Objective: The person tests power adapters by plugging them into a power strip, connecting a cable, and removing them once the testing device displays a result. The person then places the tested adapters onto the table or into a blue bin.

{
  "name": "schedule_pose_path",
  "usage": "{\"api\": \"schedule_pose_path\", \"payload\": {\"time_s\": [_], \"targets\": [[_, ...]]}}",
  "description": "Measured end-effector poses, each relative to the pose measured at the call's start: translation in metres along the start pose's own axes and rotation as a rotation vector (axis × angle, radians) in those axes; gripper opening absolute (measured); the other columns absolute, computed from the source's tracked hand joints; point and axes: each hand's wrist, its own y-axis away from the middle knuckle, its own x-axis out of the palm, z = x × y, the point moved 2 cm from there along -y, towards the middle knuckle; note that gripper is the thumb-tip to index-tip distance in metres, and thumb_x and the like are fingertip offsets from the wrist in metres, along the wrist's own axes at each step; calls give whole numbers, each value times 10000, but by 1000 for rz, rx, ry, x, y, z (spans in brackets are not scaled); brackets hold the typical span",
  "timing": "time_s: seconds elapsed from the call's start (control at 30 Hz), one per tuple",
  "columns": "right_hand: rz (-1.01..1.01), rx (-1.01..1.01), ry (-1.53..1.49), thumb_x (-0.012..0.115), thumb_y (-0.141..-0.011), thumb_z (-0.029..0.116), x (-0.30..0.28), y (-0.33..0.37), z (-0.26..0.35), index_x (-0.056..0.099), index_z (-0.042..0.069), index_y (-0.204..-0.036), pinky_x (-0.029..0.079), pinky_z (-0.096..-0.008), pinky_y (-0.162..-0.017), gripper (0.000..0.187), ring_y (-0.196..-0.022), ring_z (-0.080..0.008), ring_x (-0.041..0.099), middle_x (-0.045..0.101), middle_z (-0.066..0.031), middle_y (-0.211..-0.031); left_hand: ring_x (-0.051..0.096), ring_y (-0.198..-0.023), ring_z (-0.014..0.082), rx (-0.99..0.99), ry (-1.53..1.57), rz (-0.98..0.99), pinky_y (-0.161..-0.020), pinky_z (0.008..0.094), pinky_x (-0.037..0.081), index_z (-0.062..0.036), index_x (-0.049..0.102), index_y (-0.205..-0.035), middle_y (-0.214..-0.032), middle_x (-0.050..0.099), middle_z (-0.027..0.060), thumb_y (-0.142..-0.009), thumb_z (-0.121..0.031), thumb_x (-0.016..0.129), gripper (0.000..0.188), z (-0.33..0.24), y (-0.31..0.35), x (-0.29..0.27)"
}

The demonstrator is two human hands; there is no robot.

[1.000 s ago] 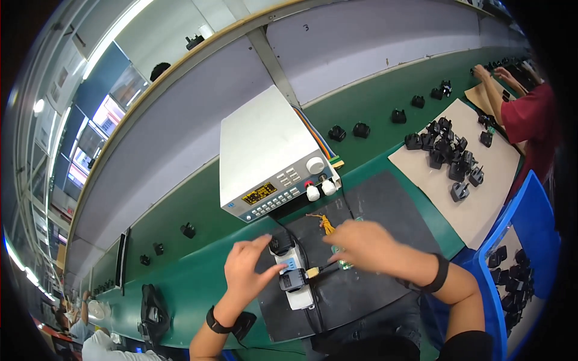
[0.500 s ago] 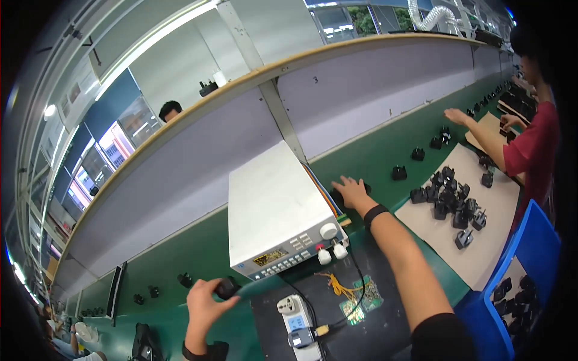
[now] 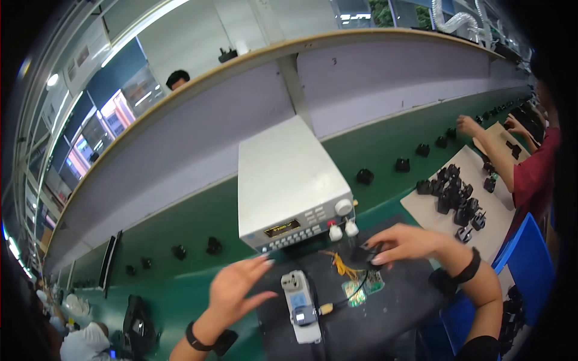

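My right hand (image 3: 406, 243) is closed on a black plug adapter (image 3: 372, 256), held low over the dark mat in front of the white bench instrument (image 3: 289, 180). My left hand (image 3: 238, 289) holds nothing; its thumb and fingers are spread beside a white power strip (image 3: 308, 328). A small dark device with a screen (image 3: 304, 315) sits on the strip, joined to a beige connector (image 3: 326, 308). From there a black cable (image 3: 346, 301) curves up towards my right hand. Orange wires (image 3: 341, 268) and a green circuit board (image 3: 355, 296) lie below the adapter.
Black adapters (image 3: 179, 251) stand spaced along the green bench on both sides of the instrument. Several more are heaped on a brown board (image 3: 421, 204) at right, near a co-worker in a red sleeve (image 3: 533, 165). A blue chair (image 3: 524, 259) stands close by my right arm.
My left hand has let go of a black adapter, which now stands on the green bench. My right hand has come back from beside the instrument with another adapter. The view has shifted slightly.
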Motion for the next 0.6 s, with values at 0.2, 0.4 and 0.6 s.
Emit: {"api": "schedule_pose_path", "payload": {"time_s": [0.2,0.4,0.6], "targets": [[261,6,-728,562,-955,268,122,-63,-20,569,16,-1121,458,-227,-668,302,-752,-92,537,586,-24,-923,593,-1077,320,5,288,-11,-891,377,491,-37,584,-1187,-1210,597,150,-622,-146,826,624,-29,2,32],[51,-36,-283,572,-943,304,118,-68,-11,564,10,-1186,469,-251,-702,381,-794,-108,579,639,-59,-940,637,-987,281,-214,390,-39,-844,341,507,-36,606,-1166,-1086,654,135,-662,-81,795,540,-14,16,40],[42,-372,542,649,-859,270,119,-29,-44,654,76,-1072,504,-344,-708,288,-857,-269,630,653,-100,-940,643,-931,269,-279,447,131,-815,328,504,-48,624,-1145,-1036,664,132,-727,-165,765,456,15,21,79]]}}
